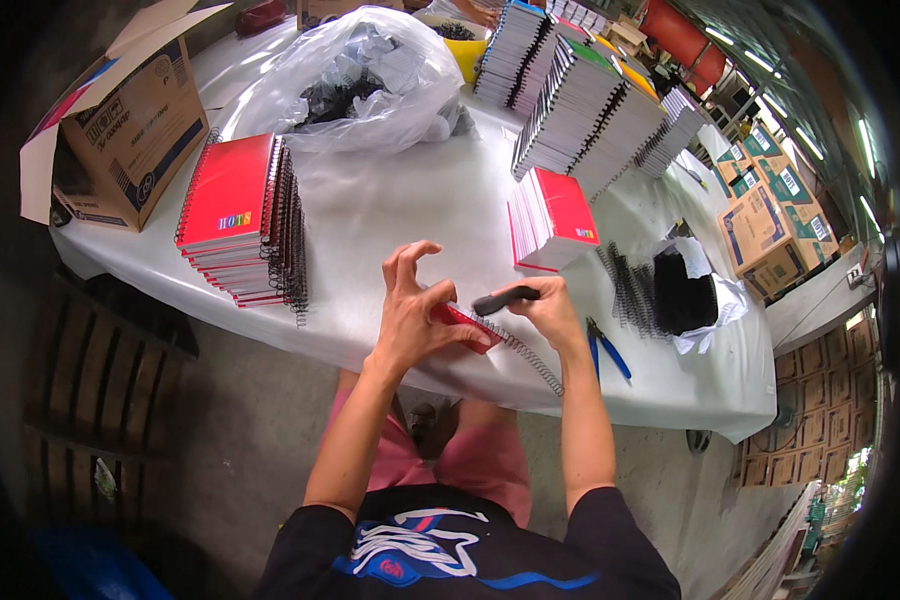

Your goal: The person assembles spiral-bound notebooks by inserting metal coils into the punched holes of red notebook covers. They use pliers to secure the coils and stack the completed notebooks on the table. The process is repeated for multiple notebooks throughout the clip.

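At the table's near edge my left hand [407, 318] grips a small red notebook [480, 340] between thumb and fingers, its punched edge turned up. A dark wire coil [533, 362] runs along that edge, and its loose end trails right and down. My right hand [552, 315] is closed around a dark tool with a curved black body [506, 299], its tip at the coil; its exact kind is unclear. Farther right lie blue-handled pliers [610, 350]. Beyond my right hand stands a stack of red-covered books [573, 212]. Coil-bound red notebooks [232, 188] are piled at the left.
Loose black coils [632, 290] lie beside a black bundle in white paper [686, 290]. A clear plastic bag [420, 85] sits at the back, with an open carton [135, 135] to its left. Tall coil-bound stacks [580, 110] fill the back right. More cartons [770, 225] stand beyond.
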A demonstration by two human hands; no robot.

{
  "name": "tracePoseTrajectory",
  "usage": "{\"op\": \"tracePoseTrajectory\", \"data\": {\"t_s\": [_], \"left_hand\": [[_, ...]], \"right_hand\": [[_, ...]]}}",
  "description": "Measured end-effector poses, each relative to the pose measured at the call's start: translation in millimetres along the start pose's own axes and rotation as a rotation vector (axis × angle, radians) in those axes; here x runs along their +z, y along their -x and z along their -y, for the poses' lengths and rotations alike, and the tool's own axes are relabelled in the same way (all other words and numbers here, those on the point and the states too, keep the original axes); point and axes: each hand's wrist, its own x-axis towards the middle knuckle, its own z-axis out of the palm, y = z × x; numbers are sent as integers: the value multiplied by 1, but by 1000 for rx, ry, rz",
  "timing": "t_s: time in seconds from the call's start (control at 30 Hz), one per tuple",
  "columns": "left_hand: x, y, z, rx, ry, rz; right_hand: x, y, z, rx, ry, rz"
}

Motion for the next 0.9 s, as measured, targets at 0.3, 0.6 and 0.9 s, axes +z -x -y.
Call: {"op": "tracePoseTrajectory", "data": {"t_s": [0.3,0.6,0.9], "left_hand": [[11,3,15,-81,144,28],[10,-3,11,-140,280,7],[14,7,19,-144,316,18]], "right_hand": [[7,14,10,-245,-602,158],[9,-1,7,-100,-97,60],[10,-2,-2,-77,8,-29]]}}
